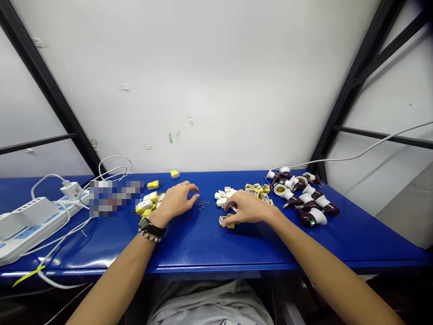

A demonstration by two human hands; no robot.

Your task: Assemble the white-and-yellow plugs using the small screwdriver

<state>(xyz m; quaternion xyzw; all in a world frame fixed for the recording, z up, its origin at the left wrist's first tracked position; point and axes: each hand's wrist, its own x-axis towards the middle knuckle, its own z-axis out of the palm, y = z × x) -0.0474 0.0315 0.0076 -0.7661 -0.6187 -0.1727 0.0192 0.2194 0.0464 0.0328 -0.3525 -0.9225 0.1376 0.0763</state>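
My left hand (176, 199) rests palm down on the blue table (189, 243), fingers loosely curled and apart, holding nothing, its fingertips close to several tiny dark screws (203, 204). A watch and bead bracelet (151, 229) sit on that wrist. My right hand (248, 208) is closed, its fingers pinching a small yellow plug part (226, 221) that lies on the table. Just behind this hand are white plug pieces (223, 196) and yellow plug parts (257, 189). Yellow and white plugs (147, 204) lie beside my left wrist.
Dark lamp holders with white ends (306, 198) are heaped at the right rear. A white power strip (27, 221) with a charger and cables lies at the left. Two loose yellow pieces (174, 174) sit near the wall. Black frame struts slant up on both sides.
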